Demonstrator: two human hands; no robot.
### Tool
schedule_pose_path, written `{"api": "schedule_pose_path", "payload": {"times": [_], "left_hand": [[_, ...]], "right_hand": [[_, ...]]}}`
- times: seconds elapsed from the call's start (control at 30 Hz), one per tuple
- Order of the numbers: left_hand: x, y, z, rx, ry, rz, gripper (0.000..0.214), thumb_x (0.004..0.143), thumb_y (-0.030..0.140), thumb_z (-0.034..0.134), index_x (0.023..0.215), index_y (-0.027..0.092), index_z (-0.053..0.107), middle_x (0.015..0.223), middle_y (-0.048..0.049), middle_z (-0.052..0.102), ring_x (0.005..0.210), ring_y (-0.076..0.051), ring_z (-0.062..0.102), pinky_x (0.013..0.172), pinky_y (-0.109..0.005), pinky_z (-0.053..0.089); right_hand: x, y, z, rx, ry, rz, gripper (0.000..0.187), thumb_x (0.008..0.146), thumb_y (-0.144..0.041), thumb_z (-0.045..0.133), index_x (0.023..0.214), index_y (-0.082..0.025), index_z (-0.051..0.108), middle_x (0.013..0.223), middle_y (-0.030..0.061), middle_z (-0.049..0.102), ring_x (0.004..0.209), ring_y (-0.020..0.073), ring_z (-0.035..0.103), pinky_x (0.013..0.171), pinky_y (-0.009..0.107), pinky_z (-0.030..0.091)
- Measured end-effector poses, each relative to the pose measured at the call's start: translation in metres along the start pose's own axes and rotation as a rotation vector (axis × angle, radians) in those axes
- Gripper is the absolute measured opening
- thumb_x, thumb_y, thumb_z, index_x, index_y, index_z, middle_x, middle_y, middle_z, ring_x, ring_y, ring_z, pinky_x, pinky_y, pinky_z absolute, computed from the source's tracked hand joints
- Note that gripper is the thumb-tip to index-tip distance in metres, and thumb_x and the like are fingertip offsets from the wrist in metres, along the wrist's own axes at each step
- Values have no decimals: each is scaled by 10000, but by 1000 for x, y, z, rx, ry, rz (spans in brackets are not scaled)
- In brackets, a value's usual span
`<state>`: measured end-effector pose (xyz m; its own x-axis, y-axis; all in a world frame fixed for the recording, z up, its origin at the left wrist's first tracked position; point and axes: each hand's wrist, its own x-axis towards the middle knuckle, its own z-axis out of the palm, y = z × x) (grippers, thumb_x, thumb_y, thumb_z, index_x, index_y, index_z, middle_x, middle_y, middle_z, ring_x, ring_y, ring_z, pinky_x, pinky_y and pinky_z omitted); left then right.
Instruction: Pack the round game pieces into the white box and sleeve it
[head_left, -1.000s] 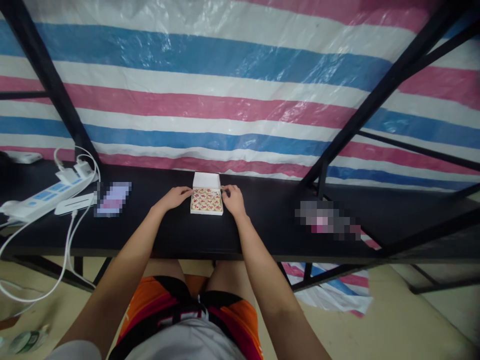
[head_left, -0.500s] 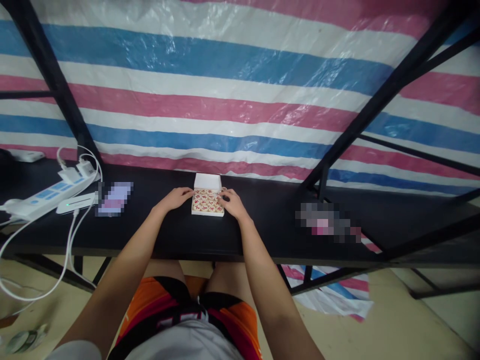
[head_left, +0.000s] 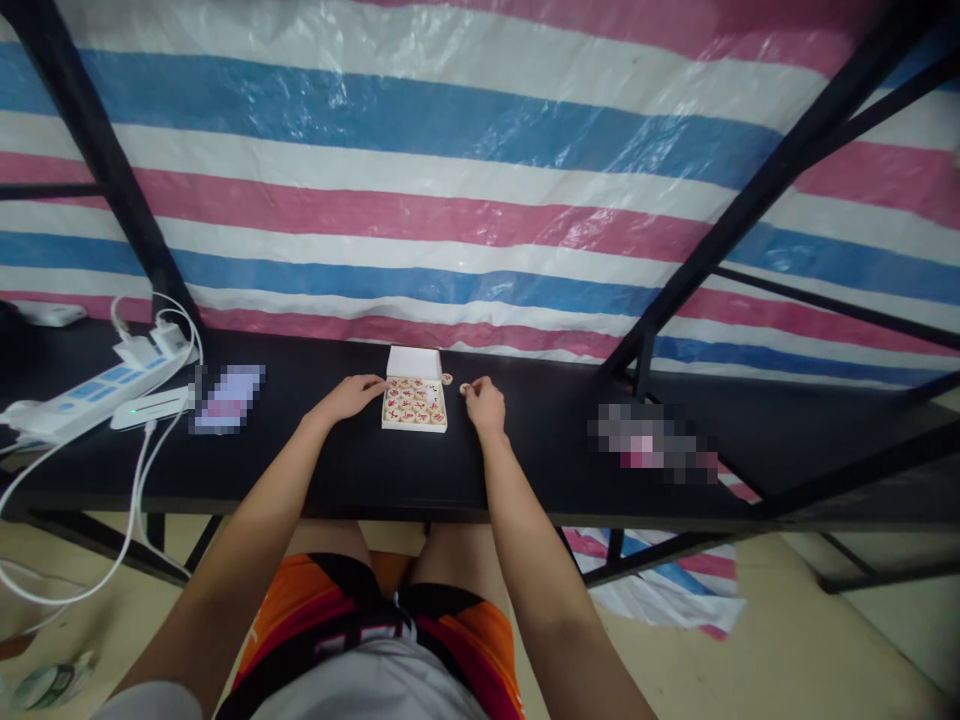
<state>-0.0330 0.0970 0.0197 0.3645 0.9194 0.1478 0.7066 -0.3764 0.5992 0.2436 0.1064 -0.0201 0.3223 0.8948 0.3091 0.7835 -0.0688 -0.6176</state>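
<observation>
A small white box (head_left: pixel 414 428) stands on the black tabletop with its lid (head_left: pixel 414 363) raised at the back. Rows of round Chinese chess pieces (head_left: pixel 409 404) with red characters fill most of it, and a gap shows near its right side. Against the box's left edge, my left hand (head_left: pixel 354 396) rests with fingers stretched out. To the right of the box, my right hand (head_left: pixel 487 405) pinches one chess piece (head_left: pixel 464 389) between its fingertips, close to the tabletop. Another loose chess piece (head_left: pixel 447 379) lies just beyond the box's back right corner.
At the left are a white power strip (head_left: pixel 97 388) with chargers and looping cables, a white device (head_left: pixel 150 407) and a blurred phone-like object (head_left: pixel 229 398). A pixelated item (head_left: pixel 645 440) lies at the right. Black frame posts (head_left: pixel 645 330) and a striped plastic sheet (head_left: pixel 420 220) stand behind.
My right hand has moved right, off the box, with a chess piece in its fingertips. A gap now shows in the box, and the loose piece beside it is uncovered. My left hand stays put.
</observation>
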Motion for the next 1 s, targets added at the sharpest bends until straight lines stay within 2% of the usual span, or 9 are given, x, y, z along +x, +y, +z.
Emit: {"api": "schedule_pose_path", "payload": {"times": [0.13,0.33,0.5,0.67,0.8,0.9,1.0], "left_hand": [[0,0,0,-4,4,1,513,873,561,383,1104,203,669,1184,-50,655,1093,-245,588,985,-307,398],[0,1,0,3,-7,-17,511,867,568,387,1104,215,670,1188,-44,654,1102,-241,583,990,-295,395],[-1,2,-1,0,-5,-21,505,870,559,388,1112,214,667,1192,-44,652,1107,-240,580,990,-294,396],[-2,4,-2,-4,-9,-18,515,867,566,387,1110,209,668,1191,-46,652,1105,-247,580,985,-301,402],[-2,4,-1,-9,-10,-21,521,862,579,385,1110,218,668,1184,-40,656,1100,-247,583,987,-304,400],[-2,3,-1,-12,-13,-13,521,864,574,383,1109,214,668,1187,-44,655,1101,-246,582,989,-303,396],[-1,2,-1,-12,-12,-11,521,867,572,385,1110,209,668,1188,-48,654,1099,-244,584,986,-301,398]], "right_hand": [[-3,-2,0,-142,33,-27,207,881,-279,453,949,-172,616,1024,136,588,958,243,554,799,337,422],[-4,-4,1,-164,-97,-103,273,868,-196,439,1022,-186,664,1066,102,609,974,210,574,835,301,437],[-1,0,4,-133,-104,-154,392,812,-112,435,1133,-197,645,1149,91,618,1020,217,577,884,316,443],[-1,4,9,-49,-105,-239,431,771,-91,441,1131,-201,650,1193,108,615,1035,270,580,887,404,459],[0,6,13,18,-116,-273,440,751,-82,443,1108,-232,653,1238,87,597,1070,277,567,918,455,445],[0,8,14,30,-114,-275,461,736,-67,442,1100,-256,652,1223,61,605,1069,262,564,930,438,439],[1,8,15,67,-86,-297,448,735,-66,431,1082,-234,658,1215,79,590,1075,249,545,952,419,420]]}}
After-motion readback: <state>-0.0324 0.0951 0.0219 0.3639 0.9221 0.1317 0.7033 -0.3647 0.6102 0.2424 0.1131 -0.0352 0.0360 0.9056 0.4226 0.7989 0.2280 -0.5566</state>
